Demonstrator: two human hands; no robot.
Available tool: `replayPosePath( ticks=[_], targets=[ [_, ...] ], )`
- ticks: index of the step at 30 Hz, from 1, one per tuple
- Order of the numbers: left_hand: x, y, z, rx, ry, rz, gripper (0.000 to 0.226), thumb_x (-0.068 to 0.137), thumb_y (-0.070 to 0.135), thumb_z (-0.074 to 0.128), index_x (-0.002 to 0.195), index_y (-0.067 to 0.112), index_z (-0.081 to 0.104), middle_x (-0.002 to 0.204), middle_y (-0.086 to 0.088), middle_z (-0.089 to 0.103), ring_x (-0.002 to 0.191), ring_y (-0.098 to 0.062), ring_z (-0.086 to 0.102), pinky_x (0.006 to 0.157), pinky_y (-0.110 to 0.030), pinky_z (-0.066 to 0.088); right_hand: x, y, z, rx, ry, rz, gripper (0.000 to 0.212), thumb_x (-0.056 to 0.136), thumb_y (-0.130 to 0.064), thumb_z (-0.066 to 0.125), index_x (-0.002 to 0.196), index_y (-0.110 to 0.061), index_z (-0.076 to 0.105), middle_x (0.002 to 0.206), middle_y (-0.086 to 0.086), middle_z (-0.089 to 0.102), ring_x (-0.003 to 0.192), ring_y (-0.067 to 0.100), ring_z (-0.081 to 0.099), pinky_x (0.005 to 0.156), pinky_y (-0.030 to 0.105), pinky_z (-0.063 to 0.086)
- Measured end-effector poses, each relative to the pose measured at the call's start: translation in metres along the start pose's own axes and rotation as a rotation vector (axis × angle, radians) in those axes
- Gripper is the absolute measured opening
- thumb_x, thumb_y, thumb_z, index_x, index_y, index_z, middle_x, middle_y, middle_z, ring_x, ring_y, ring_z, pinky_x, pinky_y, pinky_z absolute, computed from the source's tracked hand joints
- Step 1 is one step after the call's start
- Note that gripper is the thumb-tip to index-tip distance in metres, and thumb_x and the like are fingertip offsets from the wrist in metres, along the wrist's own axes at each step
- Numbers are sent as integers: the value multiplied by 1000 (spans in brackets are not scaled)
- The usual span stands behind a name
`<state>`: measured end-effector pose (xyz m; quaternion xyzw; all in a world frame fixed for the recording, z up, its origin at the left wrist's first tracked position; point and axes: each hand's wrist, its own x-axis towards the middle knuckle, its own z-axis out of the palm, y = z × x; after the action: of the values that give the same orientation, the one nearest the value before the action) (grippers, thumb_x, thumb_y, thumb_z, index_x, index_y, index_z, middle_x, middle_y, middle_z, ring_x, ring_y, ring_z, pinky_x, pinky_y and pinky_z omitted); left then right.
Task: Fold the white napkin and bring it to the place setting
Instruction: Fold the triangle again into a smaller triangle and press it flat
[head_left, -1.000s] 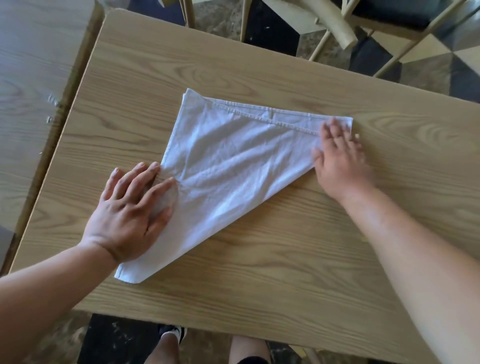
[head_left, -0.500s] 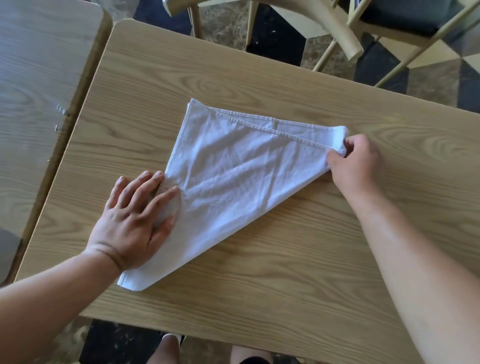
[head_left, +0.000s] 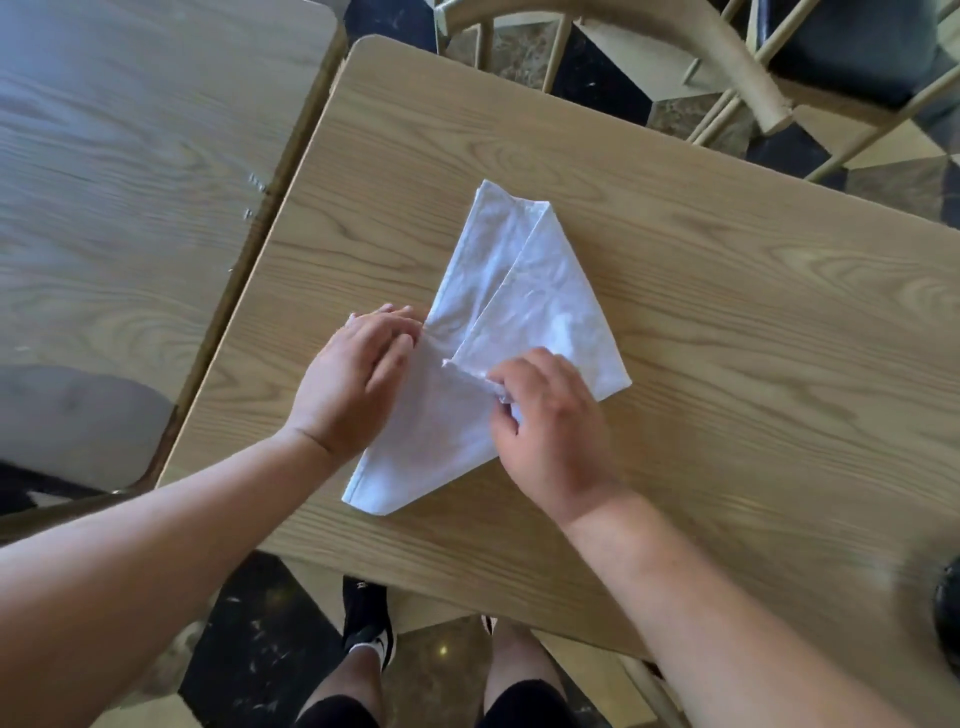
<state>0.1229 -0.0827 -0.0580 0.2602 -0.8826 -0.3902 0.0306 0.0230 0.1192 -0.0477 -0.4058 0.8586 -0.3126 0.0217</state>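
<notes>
Our left hand (head_left: 358, 384) lies flat, fingers together, on the white napkin (head_left: 524, 312) (long axis running near-left to far-right, mid-table (head_left: 727, 312)); our right hand (head_left: 550, 415) pinches its folded-over corner.

The left hand (head_left: 353, 384) covers the napkin's (head_left: 540, 306) left side, and the right hand (head_left: 550, 421) hides the cloth under its palm. The right fingers (head_left: 498, 376) curl on a folded corner; how much cloth they pinch cannot be told. A dark object (head_left: 948, 616) at the worktop's (head_left: 727, 312) near right edge is blurred and cut off by the frame. Both forearms run out of frame.
</notes>
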Motion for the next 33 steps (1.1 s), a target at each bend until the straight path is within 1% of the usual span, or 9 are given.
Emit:
replayPosePath(
  ticks=[2, 5, 12, 15, 18, 23, 26, 29, 33],
  targets=[
    [-6, 10, -20, -56, 73, -185, 35, 97, 38, 47, 88, 16, 73, 91, 3, 77, 96, -21, 68, 91, -46, 54, -10, -23, 11, 22, -15, -75, 21, 79, 2, 67, 97, -9, 69, 91, 6, 63, 82, 28, 59, 78, 40, 53],
    [-25, 13, -40, 38, -99, -418, 36, 92, 44, 50, 80, 20, 74, 78, 2, 76, 77, -24, 71, 74, -44, 60, -23, -47, 26, 26, -71, -138, 18, 80, -1, 61, 94, -10, 69, 91, 6, 61, 81, 27, 56, 73, 45, 53],
    [-42, -10, -46, -371, -258, -673, 29, 98, 24, 58, 85, 12, 81, 80, -6, 82, 83, -32, 80, 87, -52, 65, -56, -63, 61, -118, -251, -296, 8, 85, -9, 67, 91, -14, 68, 89, 6, 60, 80, 29, 55, 73, 45, 50],
    [-45, -16, -45, -140, -308, -509, 19, 92, 37, 66, 85, 23, 77, 77, 6, 80, 77, -17, 78, 80, -42, 65, -63, -65, 65, -145, -273, -291, 15, 90, -31, 66, 92, -16, 69, 94, 6, 62, 87, 29, 58, 80, 43, 50],
    [-57, -20, -39, 265, -254, -240, 25, 90, 47, 68, 108, 32, 62, 96, 18, 69, 89, -16, 70, 72, -35, 58, -63, -66, 63, -122, -324, -287, 27, 93, -42, 66, 97, -16, 72, 97, 6, 62, 90, 29, 57, 83, 42, 46],
    [-85, -46, -8, 388, 41, 353, 46, 98, 37, 61, 140, 19, 57, 149, -6, 58, 133, -28, 56, 110, -49, 50, -63, -57, 52, -43, -269, -345, 24, 97, -28, 62, 108, -10, 74, 110, 12, 68, 102, 33, 61, 94, 45, 50],
    [-88, -49, 6, 388, -23, 359, 54, 106, 41, 48, 155, 18, 50, 168, -5, 42, 156, -26, 39, 127, -52, 31, -53, -44, 47, -92, -196, -251, 38, 101, -27, 56, 129, -5, 68, 135, 16, 65, 129, 35, 58, 114, 49, 44],
    [-91, -56, 20, 479, -79, 367, 63, 104, 49, 47, 160, 21, 46, 171, -3, 37, 160, -25, 31, 128, -57, 28, -50, -23, 47, -267, -351, -161, 61, 108, -39, 41, 161, -8, 39, 170, 13, 33, 160, 31, 25, 129, 52, 19],
    [-91, -60, 26, 553, -67, 365, 65, 105, 51, 44, 164, 26, 37, 174, 0, 29, 163, -22, 22, 132, -53, 17, -53, 27, 31, -435, -428, -79, 67, 110, -48, 25, 167, -14, 18, 177, 7, 8, 163, 28, 4, 130, 54, 7]
  ],
)
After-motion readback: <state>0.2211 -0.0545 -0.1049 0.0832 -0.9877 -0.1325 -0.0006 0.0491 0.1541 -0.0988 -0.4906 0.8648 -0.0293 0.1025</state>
